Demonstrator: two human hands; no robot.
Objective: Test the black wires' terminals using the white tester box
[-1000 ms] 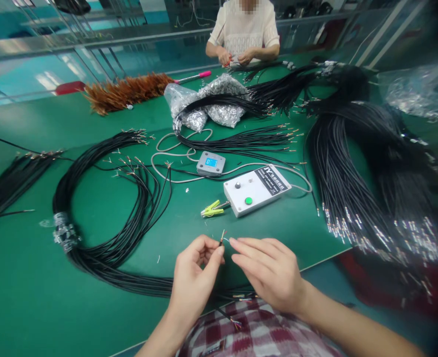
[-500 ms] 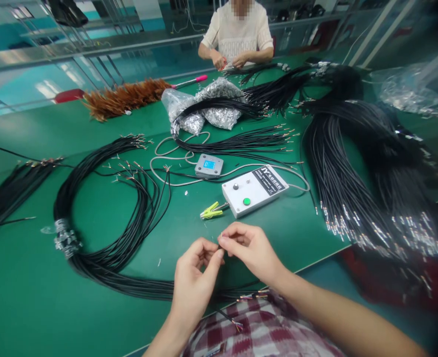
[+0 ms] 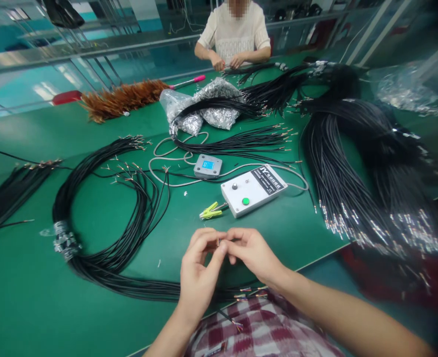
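My left hand (image 3: 198, 265) and my right hand (image 3: 254, 250) meet above the near edge of the table. Between the fingertips shows the thin, light-coloured stripped wire end (image 3: 218, 242) of a cable. Both hands are closed in a pinch around it, and the fingers hide most of it. Below them runs a bundle of black cables (image 3: 130, 287), curving from a taped grey cluster of connectors (image 3: 66, 241) on the left. Its near ends show coloured wires (image 3: 254, 295) by my checked clothing. Just beyond my hands sits a white control box (image 3: 250, 191) with a yellow-green clip (image 3: 210, 211).
A small grey box with a blue screen (image 3: 207, 166) lies behind the white one. More black cables (image 3: 338, 153) hang over the right edge. Farther back are clear bags of metallic parts (image 3: 221, 106), a brown feather duster (image 3: 126, 99) and a co-worker (image 3: 237, 34) across the table.
My fingertips have drawn closer together, and a light wire end now shows between them. My left hand has shifted slightly right. The co-worker's hands have moved a little.
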